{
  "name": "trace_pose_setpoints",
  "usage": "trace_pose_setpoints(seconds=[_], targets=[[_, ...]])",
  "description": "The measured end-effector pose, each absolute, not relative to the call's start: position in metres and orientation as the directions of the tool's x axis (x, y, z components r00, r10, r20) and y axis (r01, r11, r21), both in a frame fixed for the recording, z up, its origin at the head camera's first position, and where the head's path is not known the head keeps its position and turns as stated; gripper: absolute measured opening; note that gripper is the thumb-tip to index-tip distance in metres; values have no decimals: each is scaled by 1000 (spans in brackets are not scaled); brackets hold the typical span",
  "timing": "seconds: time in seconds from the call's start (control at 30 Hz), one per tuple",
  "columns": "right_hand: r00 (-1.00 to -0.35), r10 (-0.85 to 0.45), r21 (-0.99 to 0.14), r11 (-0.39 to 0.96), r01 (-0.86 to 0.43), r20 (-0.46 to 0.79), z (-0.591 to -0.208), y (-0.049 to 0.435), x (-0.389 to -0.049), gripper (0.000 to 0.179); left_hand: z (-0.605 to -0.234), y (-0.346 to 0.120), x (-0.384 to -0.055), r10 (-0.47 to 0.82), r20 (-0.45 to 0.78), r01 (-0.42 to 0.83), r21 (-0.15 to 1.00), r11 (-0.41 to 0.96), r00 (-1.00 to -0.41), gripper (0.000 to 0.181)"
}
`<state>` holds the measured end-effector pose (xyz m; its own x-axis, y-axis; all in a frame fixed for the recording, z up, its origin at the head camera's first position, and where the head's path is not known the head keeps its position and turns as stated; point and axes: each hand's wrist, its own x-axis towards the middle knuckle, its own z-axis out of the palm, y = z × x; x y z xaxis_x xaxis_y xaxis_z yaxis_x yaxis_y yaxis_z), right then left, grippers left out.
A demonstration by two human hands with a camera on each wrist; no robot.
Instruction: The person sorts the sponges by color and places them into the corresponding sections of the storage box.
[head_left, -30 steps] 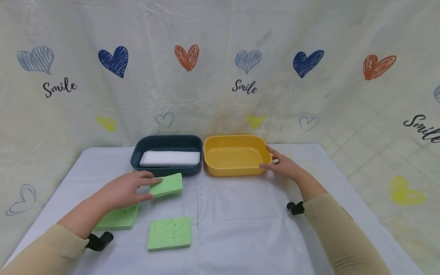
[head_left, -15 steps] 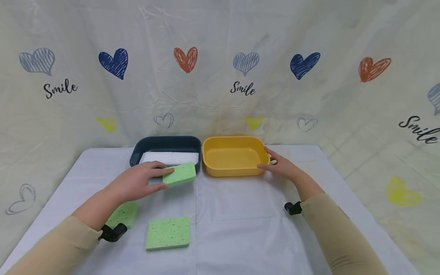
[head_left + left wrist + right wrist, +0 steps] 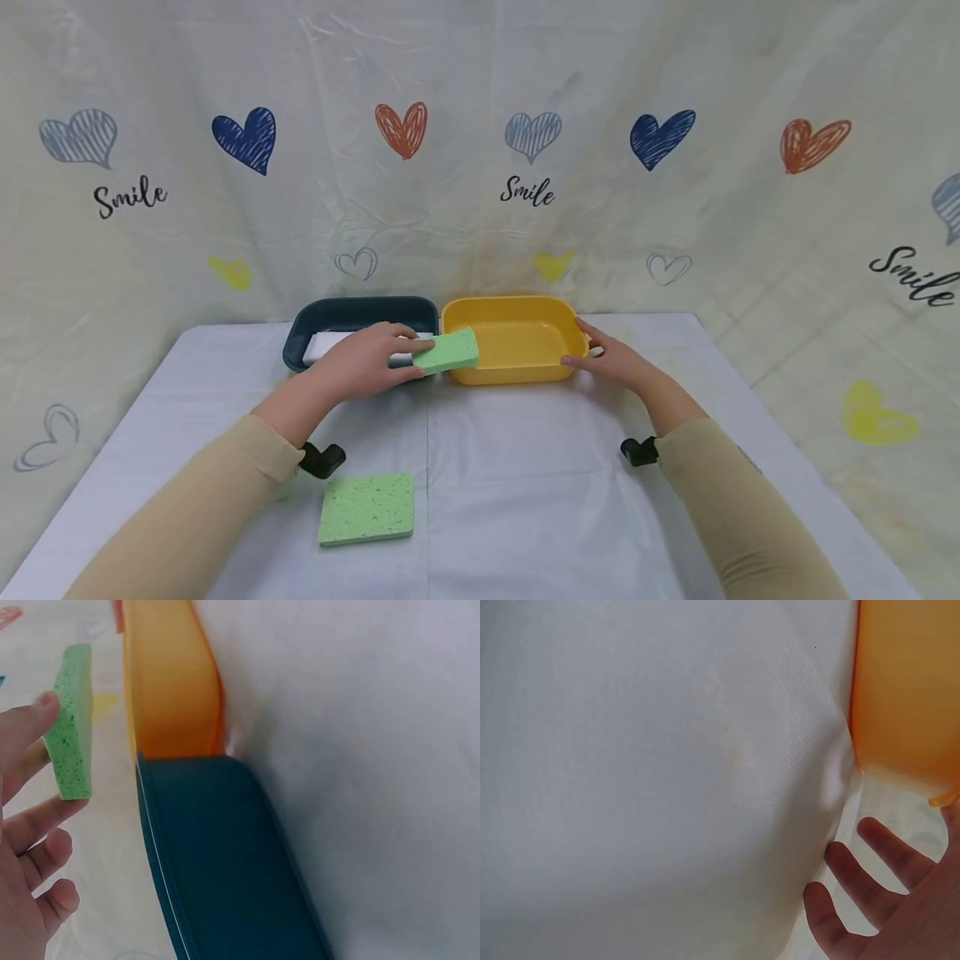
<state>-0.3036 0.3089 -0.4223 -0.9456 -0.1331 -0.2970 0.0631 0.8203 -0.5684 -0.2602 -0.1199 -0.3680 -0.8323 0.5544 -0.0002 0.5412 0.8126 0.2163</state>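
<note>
My left hand [image 3: 363,362] pinches a green sponge [image 3: 455,350] between thumb and fingers, above the front left edge of the yellow basin [image 3: 517,374]. In the left wrist view this sponge [image 3: 73,724] is seen edge-on, held up apart from both basins. My right hand [image 3: 618,367] grips the right end of the yellow basin with thumb and forefinger. Its other fingers [image 3: 862,885] are spread in the right wrist view. No contents show in the yellow basin. To its left stands a dark teal basin [image 3: 352,307] with a white block [image 3: 321,345] inside, partly covered by my left hand.
Another green sponge [image 3: 367,508] lies flat on the white-covered table [image 3: 540,500] near the front. Only a sliver of a further green sponge [image 3: 284,490] shows beside my left sleeve. A curtain [image 3: 465,217] printed with hearts hangs behind the basins.
My left hand has carried the green sponge right and away from me, from in front of the teal basin to the yellow basin's edge. The right hand has kept its place.
</note>
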Motion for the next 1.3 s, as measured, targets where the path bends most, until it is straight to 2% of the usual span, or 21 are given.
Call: trace_pose_setpoints(seconds=[0.27, 0.57, 0.73, 0.93, 1.3], targets=[[-946, -129, -570, 819, 67, -298, -425, 310, -307, 110, -368, -72, -291, 580, -30, 557, 239, 795, -814, 51], [-947, -138, -577, 815, 59, -291, -421, 309, -302, 102, -383, -17, -316, 480, -123, 431, 288, 855, -869, 48], [-949, -142, -580, 813, 51, -283, -420, 310, -302, 101, -388, 7, -323, 456, -181, 393, 299, 870, -871, 48], [-949, -134, -578, 814, 60, -287, -422, 311, -305, 100, -388, 26, -323, 477, -228, 407, 294, 865, -849, 45], [-952, -132, -574, 818, 52, -276, -421, 310, -304, 105, -398, 58, -328, 499, -221, 452, 230, 862, -838, 43]])
